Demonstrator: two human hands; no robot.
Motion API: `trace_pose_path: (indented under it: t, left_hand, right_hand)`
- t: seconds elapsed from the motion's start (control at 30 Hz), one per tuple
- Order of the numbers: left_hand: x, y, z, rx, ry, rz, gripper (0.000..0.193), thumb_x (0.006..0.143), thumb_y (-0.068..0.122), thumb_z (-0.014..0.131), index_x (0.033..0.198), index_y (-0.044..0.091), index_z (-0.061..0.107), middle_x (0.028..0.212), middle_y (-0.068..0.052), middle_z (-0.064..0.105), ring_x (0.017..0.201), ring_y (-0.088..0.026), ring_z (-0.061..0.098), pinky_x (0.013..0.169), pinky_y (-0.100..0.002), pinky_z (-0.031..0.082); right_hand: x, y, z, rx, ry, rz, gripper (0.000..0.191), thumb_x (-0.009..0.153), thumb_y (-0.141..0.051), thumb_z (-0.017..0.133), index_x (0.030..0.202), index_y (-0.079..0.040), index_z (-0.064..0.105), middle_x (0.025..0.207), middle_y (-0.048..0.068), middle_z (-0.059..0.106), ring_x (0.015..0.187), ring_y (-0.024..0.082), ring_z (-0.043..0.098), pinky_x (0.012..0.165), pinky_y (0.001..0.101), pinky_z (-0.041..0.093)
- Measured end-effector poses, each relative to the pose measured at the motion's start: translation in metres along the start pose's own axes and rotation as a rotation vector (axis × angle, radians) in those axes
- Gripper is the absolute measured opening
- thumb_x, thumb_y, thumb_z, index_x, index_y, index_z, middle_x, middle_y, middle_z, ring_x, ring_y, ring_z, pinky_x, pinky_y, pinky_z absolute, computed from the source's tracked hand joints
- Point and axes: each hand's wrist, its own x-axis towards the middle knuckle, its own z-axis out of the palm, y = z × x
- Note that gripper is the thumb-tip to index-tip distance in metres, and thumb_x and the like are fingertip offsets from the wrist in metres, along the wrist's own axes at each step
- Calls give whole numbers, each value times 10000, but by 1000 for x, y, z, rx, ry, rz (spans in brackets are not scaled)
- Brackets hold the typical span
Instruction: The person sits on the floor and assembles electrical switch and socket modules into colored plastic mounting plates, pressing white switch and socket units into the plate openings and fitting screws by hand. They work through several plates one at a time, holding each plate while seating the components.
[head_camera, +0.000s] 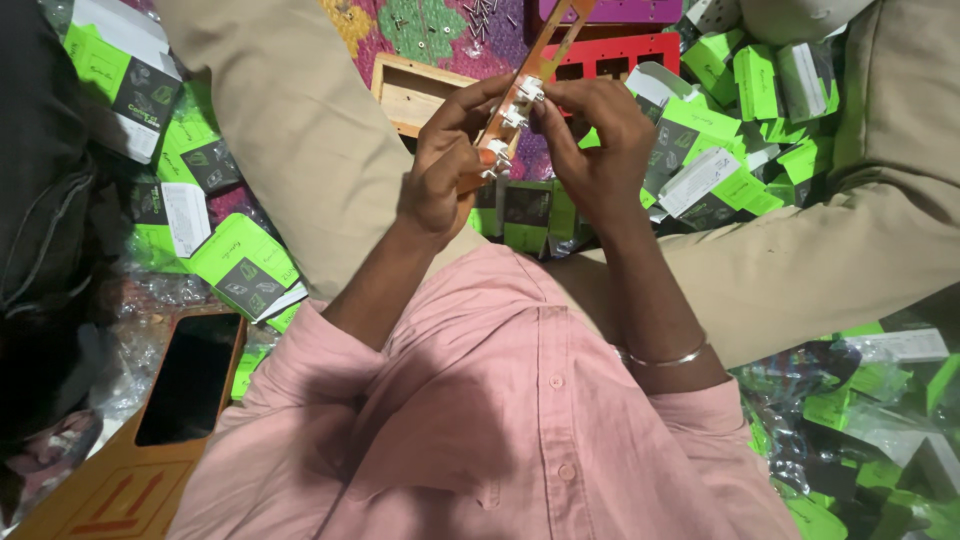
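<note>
Looking down over a pink button shirt and tan trousers at two bare hands working close together. Left hand (440, 175) gripping the lower end of a long, slotted orange-brown wooden strip (545, 55), fingers wrapped shut around it, thumb along its edge. Right hand (598, 145) pinching, fingertips closed, on one of the small white plastic pieces (528, 90) sitting along the strip.

Doing this step well, by judgement: keeping the strip steady in the left hand, pressing each white piece squarely into its place, avoiding any twist of the thin wood.

Strip rising at a slant away from the body, between both hands, touching each; upper end reaching past the fingers towards a red slotted frame (610, 55). Lying all around: green and black folded cardboard boxes (240, 260), a shallow wooden tray (410, 90), loose metal screws (480, 12), a dark phone (190, 375).
</note>
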Motion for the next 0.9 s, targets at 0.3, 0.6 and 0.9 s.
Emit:
trace_pose_path:
  t: [0.3,0.6,0.9]
  left_hand:
    - [0,2,0,13,14,-18,654,872,67,603,1515,4,505,1350,-121,628,1127,-119,585,984,-249,471]
    - [-1,2,-1,28,11,-20,657,880,67,601,1527,2,508,1306,-126,628,1006,-95,567,902,-225,453]
    - [2,1,-1,2,5,-2,663,867,82,561,1521,-4,497,1419,-146,620,1277,-191,595,1165,-342,464]
  right_hand:
    - [-1,-1,3,-50,9,-22,137,973,-15,795,1101,-39,753,1022,100,751,814,208,681,679,301,545]
    - [-1,-3,4,-136,16,-65,133,958,-7,800,1071,-38,736,971,93,725,829,233,654,715,354,531]
    - [-1,0,4,-26,38,-20,141,949,-25,817,1065,-30,737,1005,90,744,861,199,698,675,283,579]
